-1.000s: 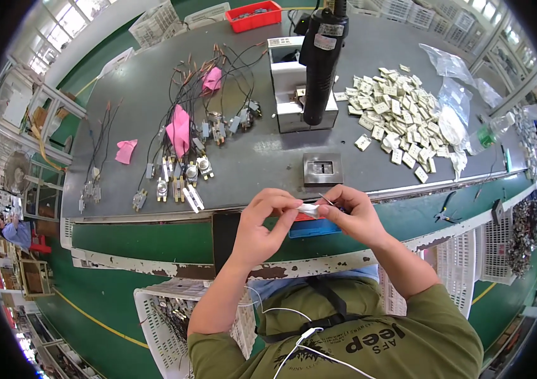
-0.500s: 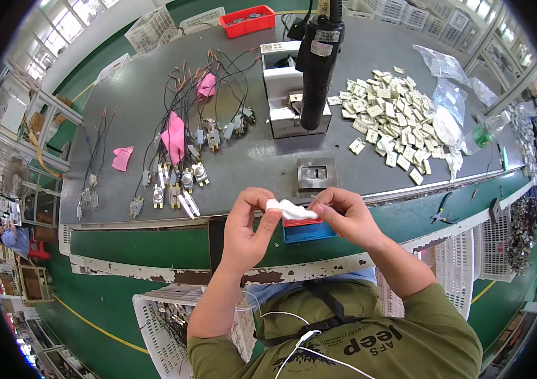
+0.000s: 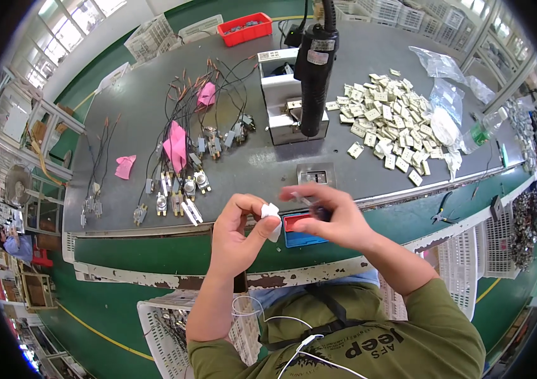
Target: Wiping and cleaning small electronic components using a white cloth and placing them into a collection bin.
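My left hand (image 3: 241,230) pinches a crumpled white piece of cloth or tissue (image 3: 271,221) between thumb and fingers, above the table's front edge. To its right, my right hand (image 3: 334,218) is smeared by motion. A thin greyish streak shows by its fingers, too blurred to tell what it is or whether it is held. Under the right hand sits a small blue tray with a red one in it (image 3: 303,239), partly covered. A metal fixture block (image 3: 316,173) with a slot stands just beyond that hand.
A black electric screwdriver (image 3: 314,82) hangs over a metal jig (image 3: 281,95). Many cream plates (image 3: 394,117) lie piled at right, near a plastic bottle (image 3: 484,131). Wired metal parts (image 3: 189,183) and pink scraps (image 3: 175,146) spread at left. Pliers (image 3: 443,211) lie by the right front edge.
The right hand has come off the white piece, which both hands were holding, and is lifted slightly. The left hand keeps the piece, now bunched and hanging down, a little further left.
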Tool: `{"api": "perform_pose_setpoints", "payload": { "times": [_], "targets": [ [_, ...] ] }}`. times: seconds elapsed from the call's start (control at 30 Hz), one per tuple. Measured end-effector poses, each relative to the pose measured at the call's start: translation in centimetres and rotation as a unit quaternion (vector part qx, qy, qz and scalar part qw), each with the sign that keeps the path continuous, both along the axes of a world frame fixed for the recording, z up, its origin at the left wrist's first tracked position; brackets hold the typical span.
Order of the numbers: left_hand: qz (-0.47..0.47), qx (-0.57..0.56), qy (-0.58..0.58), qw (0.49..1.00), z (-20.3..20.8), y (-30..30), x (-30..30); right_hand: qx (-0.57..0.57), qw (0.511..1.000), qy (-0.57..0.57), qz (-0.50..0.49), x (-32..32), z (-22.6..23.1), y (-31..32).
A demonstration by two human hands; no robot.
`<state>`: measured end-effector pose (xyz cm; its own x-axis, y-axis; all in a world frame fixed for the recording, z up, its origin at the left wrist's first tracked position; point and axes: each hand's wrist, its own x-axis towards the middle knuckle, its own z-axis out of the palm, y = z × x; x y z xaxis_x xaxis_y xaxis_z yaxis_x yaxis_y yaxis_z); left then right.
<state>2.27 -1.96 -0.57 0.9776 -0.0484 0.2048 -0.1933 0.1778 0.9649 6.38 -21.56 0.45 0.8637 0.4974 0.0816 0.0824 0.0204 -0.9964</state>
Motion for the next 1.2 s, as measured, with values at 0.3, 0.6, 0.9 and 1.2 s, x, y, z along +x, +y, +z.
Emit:
{"api": "perform_pose_setpoints", "payload": {
  "times": [0.3, 0.6, 0.9, 1.2],
  "targets": [
    [0.056, 0.180, -0.033, 0.982, 1.2, 2.0, 0.3, 0.036, 0.994, 0.097, 0.032, 1.2, 0.0, 0.0],
    [0.083, 0.057, -0.002, 0.995, 3.1, 1.2, -0.2, 0.043, 0.998, 0.047, 0.025, 1.7, 0.8, -0.5],
    [0.050, 0.303, -0.052, 0.950, 3.3, 3.0, 0.8, 0.081, 0.996, -0.004, 0.034, 2.2, -0.1, -0.4],
    [0.016, 0.147, 0.063, 0.987, 2.2, 2.8, 0.7, 0.084, 0.990, 0.095, 0.056, 1.6, 2.0, -0.4]
  ]
}}
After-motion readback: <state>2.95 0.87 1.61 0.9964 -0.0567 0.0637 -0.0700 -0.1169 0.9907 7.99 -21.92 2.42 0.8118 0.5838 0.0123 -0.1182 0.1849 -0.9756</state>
